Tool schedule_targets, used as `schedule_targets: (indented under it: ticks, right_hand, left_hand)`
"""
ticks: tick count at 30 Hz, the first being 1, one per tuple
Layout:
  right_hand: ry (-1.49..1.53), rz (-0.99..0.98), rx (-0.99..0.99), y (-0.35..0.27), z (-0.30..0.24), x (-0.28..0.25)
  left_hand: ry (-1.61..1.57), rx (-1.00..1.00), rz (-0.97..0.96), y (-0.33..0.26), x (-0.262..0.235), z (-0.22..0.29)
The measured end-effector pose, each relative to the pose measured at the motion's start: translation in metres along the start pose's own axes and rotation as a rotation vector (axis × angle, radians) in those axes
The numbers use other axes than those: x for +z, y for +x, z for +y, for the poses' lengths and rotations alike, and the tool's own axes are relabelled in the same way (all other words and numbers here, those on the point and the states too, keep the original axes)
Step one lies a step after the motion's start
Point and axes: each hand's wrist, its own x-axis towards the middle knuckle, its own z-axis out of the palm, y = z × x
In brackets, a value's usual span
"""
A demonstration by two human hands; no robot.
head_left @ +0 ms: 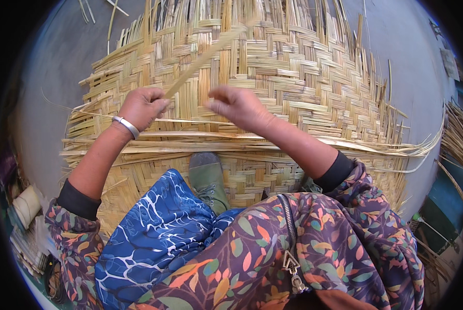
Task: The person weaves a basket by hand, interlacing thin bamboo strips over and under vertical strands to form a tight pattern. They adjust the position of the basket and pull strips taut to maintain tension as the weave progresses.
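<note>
Pinched in my left hand [144, 107] is a flat, straw-coloured reed strip [203, 59]. It slants up to the right above the woven mat, its far end smeared by motion. My right hand [240, 107] hovers to the right of the strip's lower end, apart from it. Its fingers are bent and slightly blurred, with a gap to the thumb and nothing seen between them. Beneath both hands lies a large woven reed mat [293, 67] with loose strip ends along its far and side edges. A bundle of long loose strips [200, 142] lies across it, near my feet.
A green shoe [208, 181] stands on the near part of the mat. Grey floor [56, 77] shows on both sides. At right are a pile of reeds [456, 129] and a dark green object [443, 206]. A whitish roll [26, 206] sits at far left.
</note>
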Motion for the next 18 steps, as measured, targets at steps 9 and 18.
schedule_targets:
  ticks: [9, 18]
  right_hand:
    - [-0.746, -0.163, -0.317, -0.017, 0.021, 0.021]
    - [-0.436, -0.12, -0.093, 0.006, -0.013, -0.041]
  left_hand:
    - [0.191, 0.034, 0.1, -0.016, -0.005, -0.033]
    - [0.136, 0.214, 0.01, -0.004, -0.007, -0.017]
